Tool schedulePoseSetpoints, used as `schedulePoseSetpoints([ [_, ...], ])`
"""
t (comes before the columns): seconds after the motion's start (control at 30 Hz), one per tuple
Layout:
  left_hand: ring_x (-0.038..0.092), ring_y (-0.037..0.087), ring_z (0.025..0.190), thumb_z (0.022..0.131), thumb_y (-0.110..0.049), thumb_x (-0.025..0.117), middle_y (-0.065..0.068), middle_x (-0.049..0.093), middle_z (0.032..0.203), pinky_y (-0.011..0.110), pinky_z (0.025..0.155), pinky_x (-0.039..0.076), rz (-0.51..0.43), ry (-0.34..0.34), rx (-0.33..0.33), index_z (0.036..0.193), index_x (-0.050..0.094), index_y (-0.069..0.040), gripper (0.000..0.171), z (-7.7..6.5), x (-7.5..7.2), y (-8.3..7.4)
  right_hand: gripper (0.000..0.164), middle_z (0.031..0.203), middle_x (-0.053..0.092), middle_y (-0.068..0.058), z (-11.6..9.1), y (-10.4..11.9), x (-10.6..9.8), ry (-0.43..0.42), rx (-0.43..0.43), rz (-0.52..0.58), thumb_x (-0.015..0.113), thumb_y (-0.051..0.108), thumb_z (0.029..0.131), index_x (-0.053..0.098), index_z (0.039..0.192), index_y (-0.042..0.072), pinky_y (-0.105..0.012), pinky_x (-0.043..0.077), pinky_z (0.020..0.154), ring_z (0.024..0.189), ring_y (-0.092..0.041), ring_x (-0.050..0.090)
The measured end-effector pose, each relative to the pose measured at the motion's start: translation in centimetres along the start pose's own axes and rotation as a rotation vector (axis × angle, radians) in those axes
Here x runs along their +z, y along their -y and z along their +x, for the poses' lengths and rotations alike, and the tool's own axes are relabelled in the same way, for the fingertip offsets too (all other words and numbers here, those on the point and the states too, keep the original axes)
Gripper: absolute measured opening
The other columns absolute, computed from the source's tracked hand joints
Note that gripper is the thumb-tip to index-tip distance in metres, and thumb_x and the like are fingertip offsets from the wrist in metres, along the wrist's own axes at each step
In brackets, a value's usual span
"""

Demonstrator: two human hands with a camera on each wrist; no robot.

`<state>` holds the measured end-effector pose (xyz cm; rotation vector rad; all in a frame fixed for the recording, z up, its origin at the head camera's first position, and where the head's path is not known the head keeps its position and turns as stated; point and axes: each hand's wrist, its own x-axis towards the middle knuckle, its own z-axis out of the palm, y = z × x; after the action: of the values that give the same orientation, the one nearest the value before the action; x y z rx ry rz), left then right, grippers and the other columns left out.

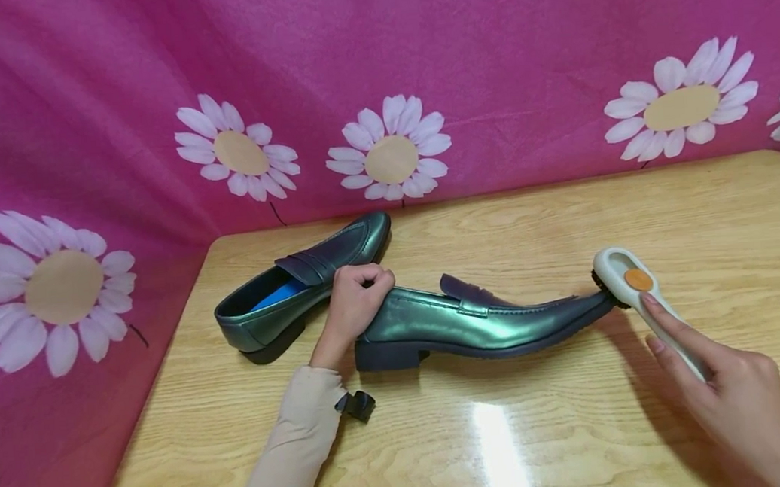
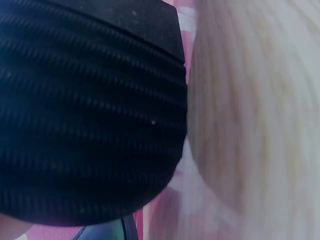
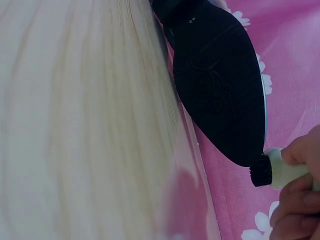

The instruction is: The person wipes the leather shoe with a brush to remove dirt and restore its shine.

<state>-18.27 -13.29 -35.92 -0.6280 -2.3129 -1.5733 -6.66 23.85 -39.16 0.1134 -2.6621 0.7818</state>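
My left hand (image 1: 356,299) grips the heel end of a dark green loafer (image 1: 463,321), thumb and fingers closed at its opening. The shoe is raised off the table, toe pointing right; its black sole (image 3: 215,85) shows in the right wrist view, and the ribbed heel (image 2: 90,115) fills much of the left wrist view. In my right hand (image 1: 733,385) is a shoe brush (image 1: 667,315) with a pale handle and an orange oval on its back. Its black bristles (image 3: 261,171) are right at the loafer's toe tip.
The matching loafer (image 1: 253,332), blue inside, stands on the wooden table (image 1: 255,449) behind my left hand. A pink cloth (image 1: 499,55) with white daisies hangs along the back and left. A black strap piece (image 1: 357,406) is on my left sleeve.
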Motion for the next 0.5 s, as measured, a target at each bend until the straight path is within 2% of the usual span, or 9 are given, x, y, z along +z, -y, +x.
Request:
schedulePoseSetpoints([
  [0.07, 0.029, 0.009, 0.052, 0.082, 0.010, 0.052, -0.004, 0.030, 0.053, 0.023, 0.056, 0.024, 0.002, 0.004, -0.001, 0.048, 0.038, -0.004, 0.040, 0.00, -0.08, -0.62, 0.051, 0.071, 0.063, -0.015, 0.00, -0.03, -0.04, -0.008, -0.011, 0.024, 0.063, 0.018, 0.094, 0.049, 0.141, 0.030, -0.017, 0.022, 0.059, 0.049, -0.005, 0.025],
  [0.1, 0.028, 0.009, 0.052, 0.082, 0.010, 0.052, -0.004, 0.030, 0.053, 0.023, 0.056, 0.024, 0.002, 0.005, -0.003, 0.048, 0.037, -0.004, 0.040, 0.02, -0.09, -0.68, 0.051, 0.066, 0.060, -0.010, 0.00, -0.03, -0.07, -0.014, -0.017, 0.035, 0.063, 0.017, 0.093, 0.050, 0.140, 0.030, -0.017, 0.022, 0.059, 0.049, -0.004, 0.025],
  [0.13, 0.028, 0.009, 0.052, 0.082, 0.011, 0.052, -0.004, 0.029, 0.053, 0.023, 0.056, 0.024, 0.001, 0.006, -0.005, 0.048, 0.037, -0.004, 0.040, 0.03, -0.10, -0.76, 0.050, 0.069, 0.062, -0.013, -0.01, -0.02, -0.10, -0.023, -0.025, 0.048, 0.064, 0.016, 0.093, 0.051, 0.140, 0.029, -0.016, 0.022, 0.060, 0.049, -0.004, 0.026],
  [0.2, 0.028, 0.009, 0.052, 0.082, 0.011, 0.052, -0.004, 0.029, 0.053, 0.023, 0.056, 0.024, -0.002, 0.008, -0.010, 0.048, 0.037, -0.004, 0.040, 0.05, -0.08, -0.79, 0.050, 0.065, 0.060, -0.009, -0.01, 0.07, -0.16, -0.036, -0.032, 0.066, 0.065, 0.014, 0.092, 0.053, 0.138, 0.028, -0.016, 0.022, 0.061, 0.049, -0.003, 0.026],
  [0.27, 0.028, 0.010, 0.052, 0.083, 0.011, 0.052, -0.003, 0.029, 0.053, 0.023, 0.056, 0.024, -0.004, 0.009, -0.013, 0.048, 0.037, -0.004, 0.041, 0.06, -0.06, -0.77, 0.050, 0.075, 0.066, -0.015, -0.10, 0.22, -0.26, -0.036, -0.031, 0.088, 0.065, 0.013, 0.091, 0.054, 0.138, 0.028, -0.017, 0.022, 0.062, 0.050, -0.003, 0.026],
  [0.33, 0.027, 0.009, 0.052, 0.083, 0.011, 0.052, -0.003, 0.029, 0.053, 0.023, 0.056, 0.024, -0.007, 0.007, -0.015, 0.048, 0.036, -0.004, 0.041, 0.05, -0.05, -0.76, 0.050, 0.075, 0.067, -0.012, -0.19, 0.41, -0.33, -0.033, -0.028, 0.103, 0.066, 0.012, 0.091, 0.055, 0.137, 0.028, -0.017, 0.022, 0.060, 0.050, -0.002, 0.027],
  [0.4, 0.027, 0.009, 0.052, 0.083, 0.011, 0.052, -0.003, 0.029, 0.053, 0.023, 0.056, 0.024, -0.007, 0.006, -0.019, 0.048, 0.036, -0.004, 0.041, 0.03, -0.04, -0.76, 0.051, 0.061, 0.058, -0.001, -0.32, 0.57, -0.38, -0.022, -0.019, 0.112, 0.066, 0.013, 0.091, 0.054, 0.137, 0.029, -0.018, 0.022, 0.059, 0.051, -0.002, 0.027],
  [0.43, 0.027, 0.009, 0.052, 0.083, 0.011, 0.052, -0.003, 0.029, 0.053, 0.023, 0.056, 0.024, -0.006, 0.006, -0.021, 0.048, 0.037, -0.004, 0.041, 0.02, -0.04, -0.75, 0.051, 0.060, 0.056, 0.001, -0.38, 0.62, -0.40, -0.015, -0.015, 0.118, 0.066, 0.013, 0.091, 0.054, 0.138, 0.030, -0.018, 0.022, 0.058, 0.051, -0.002, 0.027],
  [0.5, 0.028, 0.009, 0.052, 0.083, 0.011, 0.052, -0.003, 0.029, 0.054, 0.023, 0.056, 0.024, -0.002, 0.007, -0.028, 0.048, 0.037, -0.003, 0.041, -0.01, -0.03, -0.71, 0.051, 0.054, 0.042, 0.008, -0.44, 0.70, -0.42, -0.009, -0.007, 0.117, 0.066, 0.014, 0.091, 0.054, 0.138, 0.030, -0.018, 0.023, 0.057, 0.050, -0.003, 0.026],
])
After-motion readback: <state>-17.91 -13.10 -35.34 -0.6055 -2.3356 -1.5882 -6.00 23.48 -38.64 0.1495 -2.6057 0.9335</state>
